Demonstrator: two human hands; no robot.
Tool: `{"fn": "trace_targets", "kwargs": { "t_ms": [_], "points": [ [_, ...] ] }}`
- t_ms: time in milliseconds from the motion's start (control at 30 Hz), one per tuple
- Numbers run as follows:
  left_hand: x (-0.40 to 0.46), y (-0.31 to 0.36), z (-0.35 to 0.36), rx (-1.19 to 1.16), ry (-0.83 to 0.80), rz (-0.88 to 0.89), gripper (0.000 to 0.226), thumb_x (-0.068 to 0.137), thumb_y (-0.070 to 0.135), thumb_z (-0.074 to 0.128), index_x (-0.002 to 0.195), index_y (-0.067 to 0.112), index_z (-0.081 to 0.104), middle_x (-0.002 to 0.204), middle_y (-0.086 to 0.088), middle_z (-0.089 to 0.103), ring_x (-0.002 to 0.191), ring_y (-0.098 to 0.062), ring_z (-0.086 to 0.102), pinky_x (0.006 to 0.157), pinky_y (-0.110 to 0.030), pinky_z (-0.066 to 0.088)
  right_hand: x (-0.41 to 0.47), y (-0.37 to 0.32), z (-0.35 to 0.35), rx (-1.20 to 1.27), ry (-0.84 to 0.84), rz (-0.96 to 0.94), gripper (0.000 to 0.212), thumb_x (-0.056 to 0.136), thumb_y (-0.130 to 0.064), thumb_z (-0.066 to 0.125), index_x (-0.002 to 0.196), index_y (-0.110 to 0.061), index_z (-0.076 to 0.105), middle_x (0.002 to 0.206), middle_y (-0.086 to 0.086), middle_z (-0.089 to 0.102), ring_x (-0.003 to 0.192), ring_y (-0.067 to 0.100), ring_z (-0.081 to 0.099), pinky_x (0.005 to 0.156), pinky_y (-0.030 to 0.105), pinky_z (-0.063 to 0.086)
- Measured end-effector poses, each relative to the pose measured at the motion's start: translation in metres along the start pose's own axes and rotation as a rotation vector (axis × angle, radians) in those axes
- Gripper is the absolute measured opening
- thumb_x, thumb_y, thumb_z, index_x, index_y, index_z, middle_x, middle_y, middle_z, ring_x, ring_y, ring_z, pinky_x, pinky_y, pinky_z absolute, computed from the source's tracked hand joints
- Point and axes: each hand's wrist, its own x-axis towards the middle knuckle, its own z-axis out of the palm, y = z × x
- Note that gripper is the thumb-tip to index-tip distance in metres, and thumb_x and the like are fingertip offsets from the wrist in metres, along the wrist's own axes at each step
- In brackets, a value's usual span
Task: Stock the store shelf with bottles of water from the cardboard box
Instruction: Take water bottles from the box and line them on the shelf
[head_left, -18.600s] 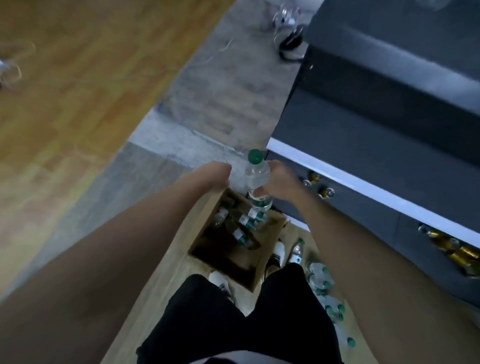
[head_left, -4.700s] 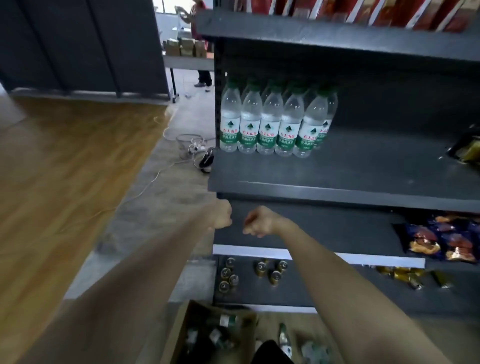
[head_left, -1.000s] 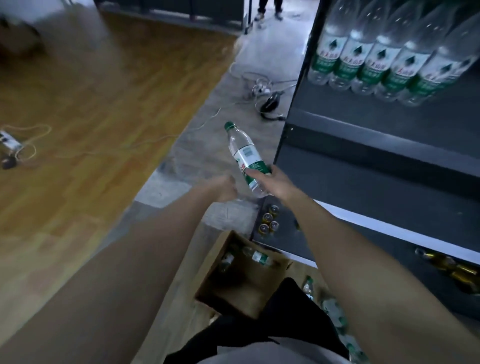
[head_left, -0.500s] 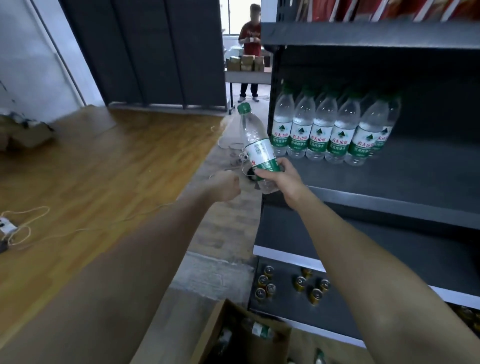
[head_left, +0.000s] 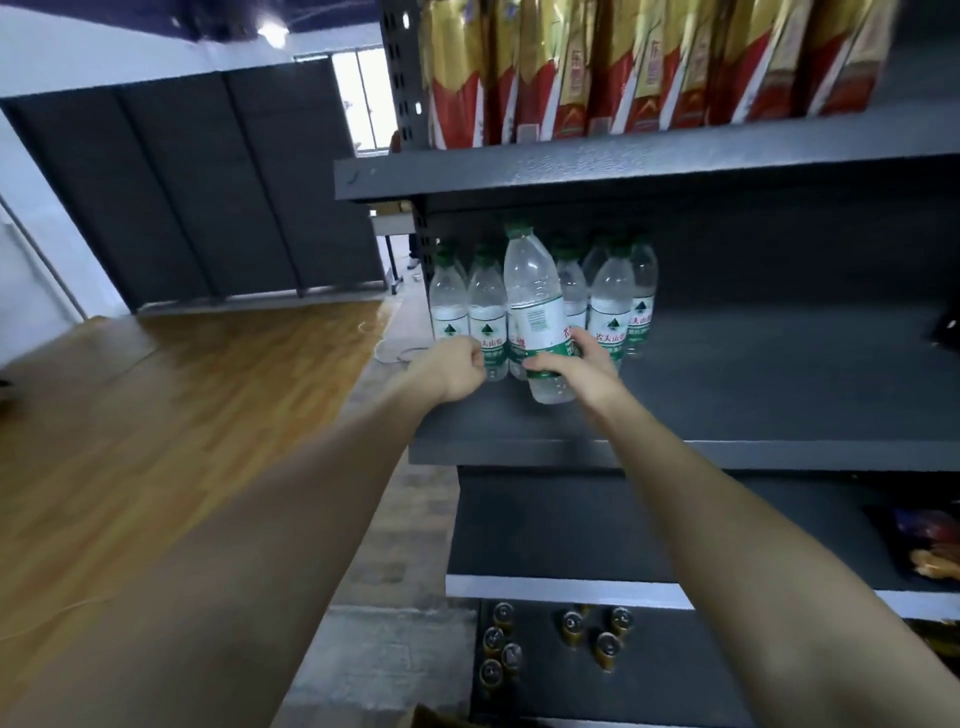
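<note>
Bottle (head_left: 537, 317) raised onto shelf (head_left: 727, 410), gripped by right hand (head_left: 579, 364) beside stocked bottles (head_left: 613, 306).

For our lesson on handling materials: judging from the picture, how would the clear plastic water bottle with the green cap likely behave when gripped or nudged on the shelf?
The clear plastic water bottle with the green cap looks full, so probably heavy for its size. It is tall and narrow, so a nudge could tip it into the standing bottles. The right hand wraps its label; the smooth, thin wall may flex or slip slightly.

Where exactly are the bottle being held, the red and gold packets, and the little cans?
held bottle (head_left: 530, 280), head view, clear upper body
red and gold packets (head_left: 644, 73), head view, middle packet's front
cans (head_left: 571, 622), head view, one can's top
</note>
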Motion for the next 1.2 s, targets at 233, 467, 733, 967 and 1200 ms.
{"fn": "trace_targets", "kwargs": {
  "t_ms": [233,467,733,967,1200],
  "points": [
    [0.05,0.067,0.015,-0.087,-0.016,0.072,0.011,0.087,0.011,0.049,0.085,0.015,0.06,0.08,-0.004,0.062,0.074,-0.026,0.06,0.071,-0.036,0.051,0.022,0.002,-0.068,-0.096,0.05,-0.047,0.067,0.06,-0.006,0.09,0.118,-0.02,0.058,0.104,-0.005,0.07,0.094,0.01,0.067,0.075,0.019,0.051],
    [0.087,0.119,0.028,-0.13,-0.012,0.15,0.009,0.089,0.011,0.053,0.087,0.014,0.062,0.084,-0.001,0.064,0.078,-0.022,0.059,0.071,-0.033,0.049,0.043,0.013,-0.123,-0.095,0.126,-0.058,0.067,0.06,-0.006,0.088,0.118,-0.021,0.058,0.107,-0.002,0.07,0.099,0.015,0.067,0.087,0.032,0.055],
    [0.115,0.171,0.045,-0.39,-0.083,0.191,0.029,0.089,0.009,0.06,0.116,0.016,0.055,0.098,-0.006,0.066,0.066,-0.014,0.054,0.061,-0.027,0.045,0.066,0.027,-0.177,-0.108,0.184,-0.011,0.069,0.056,-0.003,0.089,0.116,-0.017,0.058,0.104,0.001,0.07,0.096,0.019,0.068,0.078,0.029,0.055],
    [0.131,0.209,0.05,-0.564,-0.186,0.231,0.06,0.078,0.017,0.078,0.131,0.022,0.05,0.109,-0.005,0.063,0.089,-0.013,0.06,0.078,-0.025,0.046,0.087,0.043,-0.195,-0.111,0.151,0.01,0.069,0.056,0.003,0.088,0.117,-0.017,0.061,0.104,0.001,0.072,0.097,0.017,0.067,0.084,0.031,0.055],
    [0.146,0.221,0.057,-0.5,-0.145,0.202,0.081,0.075,0.022,0.083,0.143,0.01,0.04,0.126,0.0,0.054,0.109,-0.015,0.055,0.087,-0.024,0.046,0.095,0.044,-0.201,-0.134,0.002,0.056,0.074,0.061,0.015,0.076,0.124,-0.019,0.058,0.105,-0.003,0.07,0.097,0.011,0.064,0.076,0.025,0.05]
  ]
}}
